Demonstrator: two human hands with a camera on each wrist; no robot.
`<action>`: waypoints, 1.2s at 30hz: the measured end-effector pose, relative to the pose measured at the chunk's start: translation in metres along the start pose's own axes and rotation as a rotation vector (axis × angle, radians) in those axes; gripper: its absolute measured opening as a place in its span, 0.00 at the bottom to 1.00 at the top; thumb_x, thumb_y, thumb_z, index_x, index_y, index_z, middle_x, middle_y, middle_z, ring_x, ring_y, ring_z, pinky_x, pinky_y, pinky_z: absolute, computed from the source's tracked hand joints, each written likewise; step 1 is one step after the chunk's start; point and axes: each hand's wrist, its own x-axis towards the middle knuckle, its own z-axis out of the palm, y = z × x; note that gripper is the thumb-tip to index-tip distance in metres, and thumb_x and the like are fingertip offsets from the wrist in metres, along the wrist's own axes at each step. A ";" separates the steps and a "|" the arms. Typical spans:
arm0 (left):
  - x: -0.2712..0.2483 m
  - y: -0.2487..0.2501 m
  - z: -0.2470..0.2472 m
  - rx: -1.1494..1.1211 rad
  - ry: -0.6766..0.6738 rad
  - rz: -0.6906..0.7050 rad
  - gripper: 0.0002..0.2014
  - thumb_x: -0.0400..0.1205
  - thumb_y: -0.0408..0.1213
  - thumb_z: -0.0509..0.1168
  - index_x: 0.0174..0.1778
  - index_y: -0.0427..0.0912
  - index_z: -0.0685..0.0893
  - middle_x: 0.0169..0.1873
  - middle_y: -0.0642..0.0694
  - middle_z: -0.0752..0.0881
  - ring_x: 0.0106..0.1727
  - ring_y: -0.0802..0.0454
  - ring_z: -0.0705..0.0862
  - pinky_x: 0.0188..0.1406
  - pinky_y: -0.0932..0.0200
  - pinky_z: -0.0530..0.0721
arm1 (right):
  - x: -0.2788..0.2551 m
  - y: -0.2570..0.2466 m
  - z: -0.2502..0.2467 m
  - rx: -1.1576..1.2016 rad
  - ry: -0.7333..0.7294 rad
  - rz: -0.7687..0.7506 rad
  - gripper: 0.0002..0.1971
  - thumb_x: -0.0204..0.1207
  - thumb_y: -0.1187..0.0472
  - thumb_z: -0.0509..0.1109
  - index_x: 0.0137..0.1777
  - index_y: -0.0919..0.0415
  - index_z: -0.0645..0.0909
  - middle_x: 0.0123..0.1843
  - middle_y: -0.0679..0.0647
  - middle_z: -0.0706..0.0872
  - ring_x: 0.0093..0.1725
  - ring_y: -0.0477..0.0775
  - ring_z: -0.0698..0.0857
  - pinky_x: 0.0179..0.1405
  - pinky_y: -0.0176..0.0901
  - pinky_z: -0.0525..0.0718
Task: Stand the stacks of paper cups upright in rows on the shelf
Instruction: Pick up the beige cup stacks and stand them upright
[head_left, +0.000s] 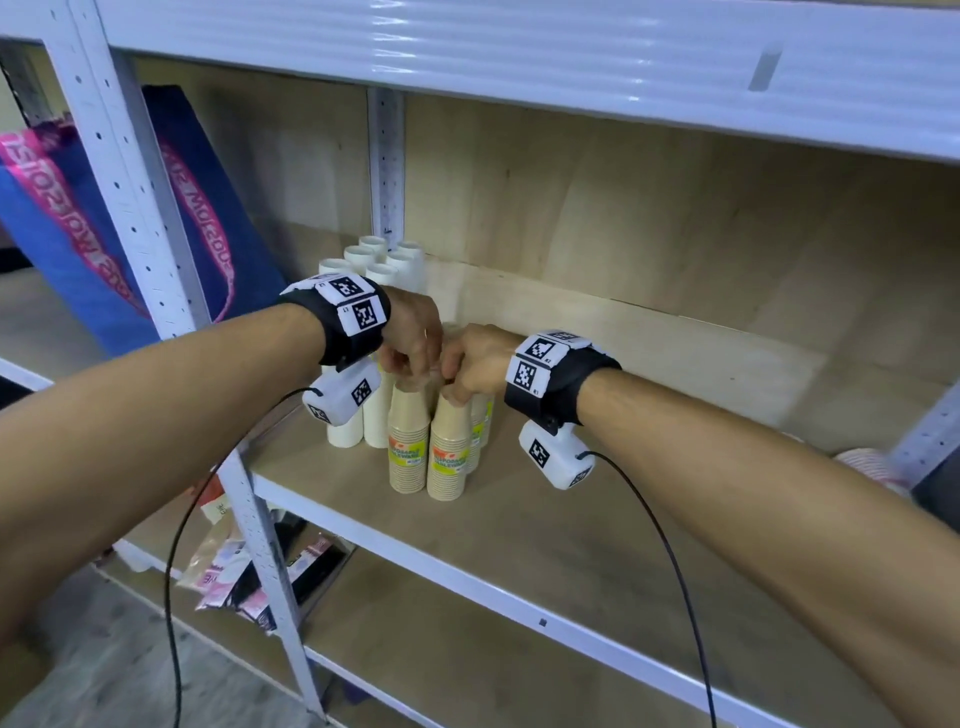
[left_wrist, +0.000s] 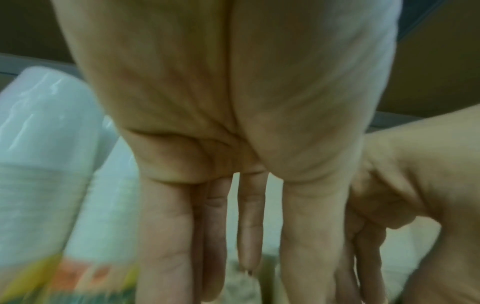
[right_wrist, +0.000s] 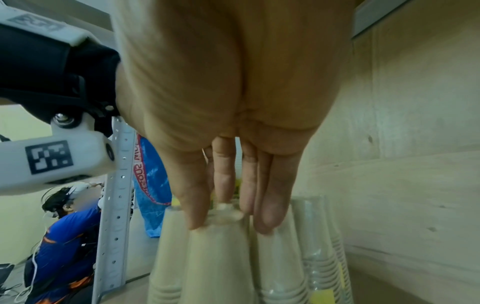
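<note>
Two brown paper cup stacks in clear wrap stand side by side near the front of the wooden shelf (head_left: 597, 519), the left one (head_left: 409, 441) and the right one (head_left: 448, 452). More brown stacks (head_left: 482, 423) stand behind them. White cup stacks (head_left: 384, 260) stand upright in rows at the back left. My left hand (head_left: 410, 371) reaches down with its fingertips around the top of the left stack. My right hand (head_left: 457, 389) pinches the top of the right stack (right_wrist: 221, 257) between thumb and fingers (right_wrist: 272, 205). The left wrist view is blurred; the fingers (left_wrist: 166, 236) point down.
A blue bag with pink lettering (head_left: 208, 208) hangs past the left post (head_left: 156, 234). The upper shelf (head_left: 519, 47) is close overhead. Red-and-white cups (head_left: 867, 467) lie at the right edge. Packets (head_left: 249, 571) lie on the lower shelf. A person in blue (right_wrist: 64, 236) crouches beyond the rack.
</note>
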 end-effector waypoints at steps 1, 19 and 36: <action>-0.001 0.003 -0.010 0.011 0.027 0.005 0.18 0.71 0.35 0.79 0.56 0.43 0.87 0.45 0.38 0.92 0.39 0.44 0.91 0.48 0.52 0.91 | -0.001 0.003 -0.007 -0.006 0.008 -0.001 0.18 0.65 0.56 0.82 0.54 0.56 0.85 0.44 0.47 0.84 0.43 0.51 0.83 0.40 0.40 0.81; 0.076 0.157 -0.038 -0.024 0.195 0.320 0.24 0.74 0.41 0.79 0.66 0.48 0.81 0.42 0.46 0.85 0.39 0.51 0.86 0.41 0.58 0.88 | -0.087 0.190 -0.083 -0.147 0.151 0.513 0.19 0.69 0.56 0.82 0.60 0.55 0.84 0.54 0.49 0.81 0.51 0.52 0.79 0.48 0.40 0.76; 0.183 0.229 0.076 0.004 0.137 0.492 0.31 0.76 0.38 0.76 0.75 0.47 0.74 0.71 0.45 0.75 0.61 0.48 0.77 0.53 0.59 0.76 | -0.088 0.286 0.010 -0.034 0.055 0.656 0.30 0.78 0.62 0.73 0.79 0.62 0.68 0.75 0.56 0.74 0.74 0.58 0.75 0.59 0.37 0.72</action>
